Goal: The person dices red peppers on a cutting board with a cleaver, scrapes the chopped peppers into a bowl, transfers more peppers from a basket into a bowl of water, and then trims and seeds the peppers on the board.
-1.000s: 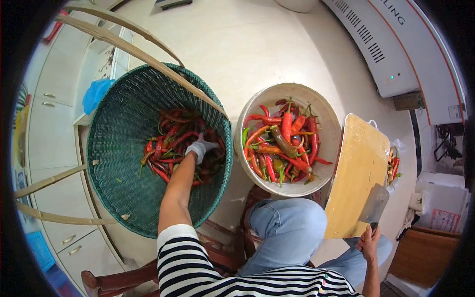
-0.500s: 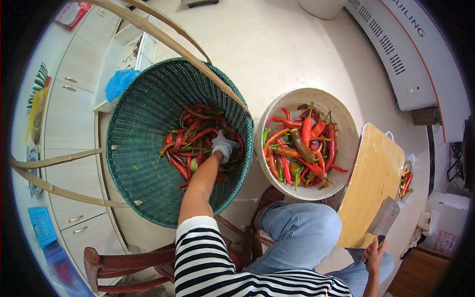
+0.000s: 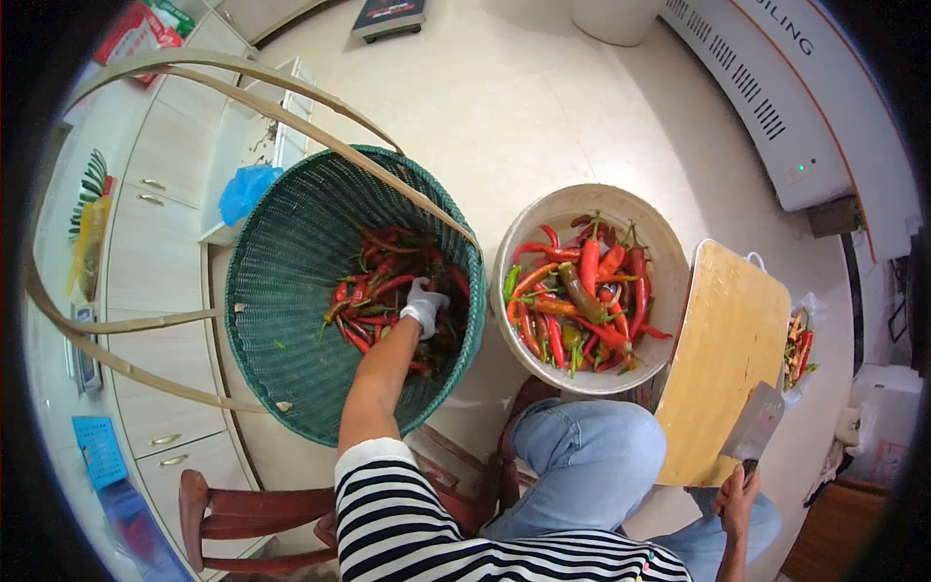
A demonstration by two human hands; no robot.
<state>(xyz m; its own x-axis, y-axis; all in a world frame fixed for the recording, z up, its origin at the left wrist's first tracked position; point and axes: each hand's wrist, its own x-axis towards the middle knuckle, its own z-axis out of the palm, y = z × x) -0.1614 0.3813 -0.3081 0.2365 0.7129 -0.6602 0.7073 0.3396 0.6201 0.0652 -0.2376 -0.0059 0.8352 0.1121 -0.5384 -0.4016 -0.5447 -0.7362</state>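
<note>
My left hand (image 3: 423,308), in a white glove, reaches down into the green woven basket (image 3: 281,291). It is among red chili peppers (image 3: 392,283) at the bottom, its visible fingers apart; the fingertips are partly hidden, and no pepper shows clearly in its grasp. My right hand (image 3: 737,498) is bare and wrapped round the handle of a cleaver (image 3: 755,425). The broad blade lies on the lower right of a wooden cutting board (image 3: 722,359).
Between basket and board stands a pale round tub (image 3: 508,335) holding red, orange and green peppers. Long bamboo handles (image 3: 145,321) stick out from the basket. A bag of chili pieces (image 3: 799,349) lies right of the board. A wooden chair (image 3: 262,514) and cabinets (image 3: 160,272) are at left.
My gloved left hand has shifted slightly left and down within the basket, over the peppers. The view has tilted a little. My right hand stays on the cleaver.
</note>
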